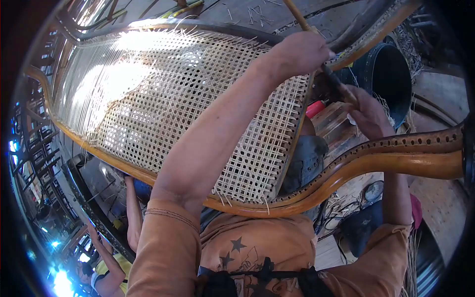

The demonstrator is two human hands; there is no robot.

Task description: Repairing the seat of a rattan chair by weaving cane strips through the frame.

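A woven cane panel (198, 94) with an open mesh stretches across a curved varnished wooden chair frame (277, 210) in front of me. Loose strand ends stick out along its edges. My left arm crosses over the panel, and my left hand (307, 52) is closed at the panel's far right corner. From beneath it runs a dark rod (332, 76) with a light brown end. Around that brown end, my right hand (368, 114) is closed, just beyond the panel's right edge. A light wooden stick (296, 14) shows above my left hand; whether it joins the rod is hidden.
A dark bucket (393, 76) stands at the right. The frame's curved arm (420, 161), lined with holes, extends rightward below my right hand. A red object (315, 109) lies beside the panel. Another person (111, 272) is at the lower left. Cane scraps litter the floor.
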